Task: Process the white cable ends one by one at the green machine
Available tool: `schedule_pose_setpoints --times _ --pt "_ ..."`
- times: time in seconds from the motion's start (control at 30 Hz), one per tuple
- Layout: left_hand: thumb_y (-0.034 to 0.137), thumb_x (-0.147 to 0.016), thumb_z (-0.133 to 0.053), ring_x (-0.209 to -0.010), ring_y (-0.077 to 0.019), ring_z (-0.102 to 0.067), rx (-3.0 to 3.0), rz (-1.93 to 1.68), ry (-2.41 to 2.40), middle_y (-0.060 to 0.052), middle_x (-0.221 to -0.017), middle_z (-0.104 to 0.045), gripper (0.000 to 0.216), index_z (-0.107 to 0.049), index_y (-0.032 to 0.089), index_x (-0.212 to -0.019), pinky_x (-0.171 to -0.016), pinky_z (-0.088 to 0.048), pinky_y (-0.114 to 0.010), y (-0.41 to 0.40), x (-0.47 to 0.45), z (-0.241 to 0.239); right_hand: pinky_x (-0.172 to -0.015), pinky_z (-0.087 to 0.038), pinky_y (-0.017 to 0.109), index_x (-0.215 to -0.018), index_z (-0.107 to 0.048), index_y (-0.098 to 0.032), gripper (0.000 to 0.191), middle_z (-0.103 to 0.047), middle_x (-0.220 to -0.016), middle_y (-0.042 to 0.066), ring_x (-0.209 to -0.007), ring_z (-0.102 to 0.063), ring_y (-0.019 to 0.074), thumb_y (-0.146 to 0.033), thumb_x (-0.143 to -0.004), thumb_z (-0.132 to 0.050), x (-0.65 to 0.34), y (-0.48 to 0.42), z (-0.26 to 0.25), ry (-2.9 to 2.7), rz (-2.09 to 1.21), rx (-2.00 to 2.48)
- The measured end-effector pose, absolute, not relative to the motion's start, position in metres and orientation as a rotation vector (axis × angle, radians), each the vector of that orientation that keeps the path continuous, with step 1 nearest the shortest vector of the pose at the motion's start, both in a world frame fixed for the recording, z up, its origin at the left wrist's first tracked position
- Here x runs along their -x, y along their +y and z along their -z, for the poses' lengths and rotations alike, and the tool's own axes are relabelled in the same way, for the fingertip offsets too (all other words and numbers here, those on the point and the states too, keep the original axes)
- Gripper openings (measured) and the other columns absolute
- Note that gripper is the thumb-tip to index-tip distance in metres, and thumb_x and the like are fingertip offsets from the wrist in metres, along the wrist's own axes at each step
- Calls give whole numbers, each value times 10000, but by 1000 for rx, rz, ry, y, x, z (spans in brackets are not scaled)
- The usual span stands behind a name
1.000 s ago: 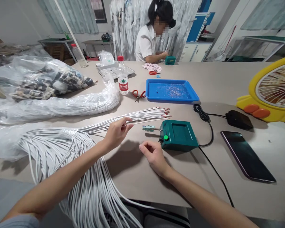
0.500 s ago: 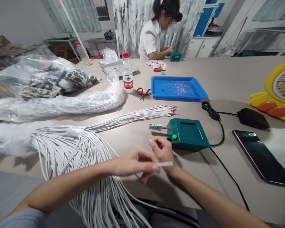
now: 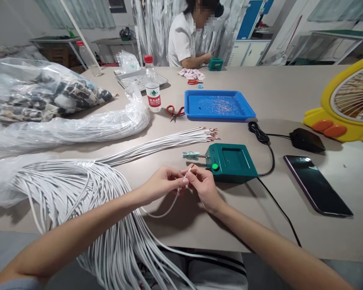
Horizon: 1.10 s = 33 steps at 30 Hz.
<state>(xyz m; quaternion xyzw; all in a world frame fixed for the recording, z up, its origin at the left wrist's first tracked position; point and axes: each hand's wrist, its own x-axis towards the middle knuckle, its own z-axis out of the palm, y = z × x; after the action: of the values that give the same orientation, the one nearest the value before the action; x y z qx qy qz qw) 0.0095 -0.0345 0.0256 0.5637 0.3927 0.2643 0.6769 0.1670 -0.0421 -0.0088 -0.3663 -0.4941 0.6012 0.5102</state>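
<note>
My left hand (image 3: 166, 182) and my right hand (image 3: 204, 186) meet just left of the green machine (image 3: 231, 164). Between my left thumb and fingers is the end of a white cable (image 3: 172, 203), which loops down toward the big bundle of white cables (image 3: 109, 201) at the left. My right thumb and fingers are closed on the tip of the same cable, pinching it beside the left hand. A pale clothespin (image 3: 191, 155) sits on the rod sticking out of the machine. Red-brown tips show on the cables (image 3: 205, 134) lying behind my hands.
Behind the machine lie a blue tray (image 3: 190, 116) with small scraps, red-handled scissors (image 3: 175, 112) and a water bottle (image 3: 153, 90). To the right are a phone (image 3: 317, 185), a black adapter (image 3: 307, 140) and a yellow fan (image 3: 329, 117). Another person (image 3: 184, 38) works across the table.
My hands have come together, and the white cable end that pointed right from my left hand is now upright between both hands' fingers. The camera view has shifted slightly.
</note>
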Motion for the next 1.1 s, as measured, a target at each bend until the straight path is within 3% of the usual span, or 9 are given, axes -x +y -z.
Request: schedule_pose_setpoints --times 0.23,0.4,0.6,0.87,1.1 --pt "315 -792 -657 -506 -97 -537 -1314 -636 900 11 -591 -566 232 -664 94 -863 -535 -425 -221 -31 -8 -26 -448 -296 212 -764 -708 -184 125 -523 -725 -6 -520 -393 54 -308 -753 -707 -170 -40 9 -1115 -1366 900" --pt "309 -803 -651 -583 -104 -555 -1354 -603 885 -21 -624 -608 225 -663 90 -756 -590 -427 -215 -33 -7 -29 -466 -314 219 -716 -692 -173 138 -516 -699 -13 -516 -391 53 -299 -774 -691 -171 -43 8 -1191 -1363 859" --pt "345 -765 -703 -536 -104 -583 -1200 -555 854 -18 -595 -596 278 -641 85 -686 -542 -422 -202 -32 -4 -28 -478 -325 220 -684 -686 -164 138 -492 -666 -26 -515 -402 53 -278 -758 -710 -170 -43 4 -1196 -1436 793" --pt "294 -806 -677 -500 -85 -587 -1085 -527 700 -11 -628 -606 206 -647 95 -761 -542 -434 -199 -31 -1 -29 -517 -360 231 -715 -694 -180 83 -544 -665 -20 -541 -452 69 -241 -771 -702 -175 -44 -4 -1222 -1395 712" --pt "297 -779 -706 -531 -85 -583 -1106 -593 737 -3 -645 -595 206 -656 99 -804 -561 -425 -202 -31 -1 -26 -471 -291 219 -737 -646 -178 127 -481 -695 -27 -519 -410 52 -274 -819 -659 -170 -51 2 -1098 -1382 801"
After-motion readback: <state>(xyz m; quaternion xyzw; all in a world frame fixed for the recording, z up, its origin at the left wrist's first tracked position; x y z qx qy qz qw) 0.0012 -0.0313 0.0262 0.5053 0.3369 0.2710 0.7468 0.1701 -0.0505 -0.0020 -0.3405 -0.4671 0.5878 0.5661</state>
